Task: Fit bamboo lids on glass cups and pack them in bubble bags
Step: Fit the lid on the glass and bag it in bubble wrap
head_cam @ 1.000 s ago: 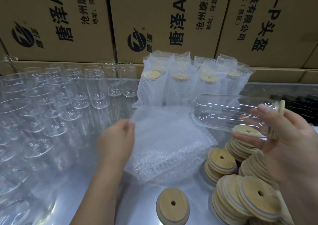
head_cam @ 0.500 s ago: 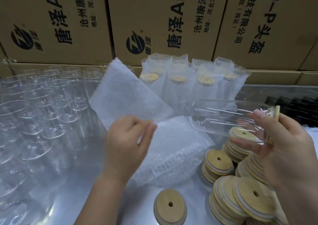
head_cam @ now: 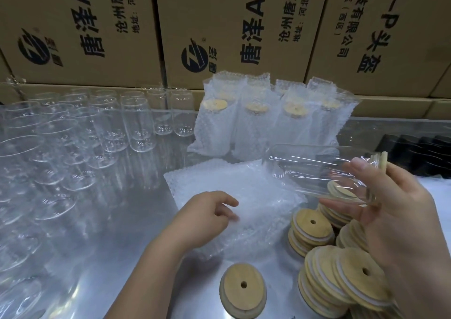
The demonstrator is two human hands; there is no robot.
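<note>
My right hand grips a clear glass cup lying on its side in the air, with a bamboo lid fitted on its mouth next to my fingers. Under the cup's base lies a flat stack of bubble bags on the metal table. My left hand rests on the near left part of that stack, its curled fingers pinching the top bag. Behind the stack stand several packed cups in bubble bags, their lids showing through.
Several empty glass cups crowd the left of the table. Piles of loose bamboo lids sit under my right hand, and one lid lies alone near the front. Black items lie far right. Cardboard boxes wall the back.
My left hand had lifted one bubble bag up and to the left; now the bag is back down flat on the stack with the hand on it. The right hand kept the cup nearly still.
</note>
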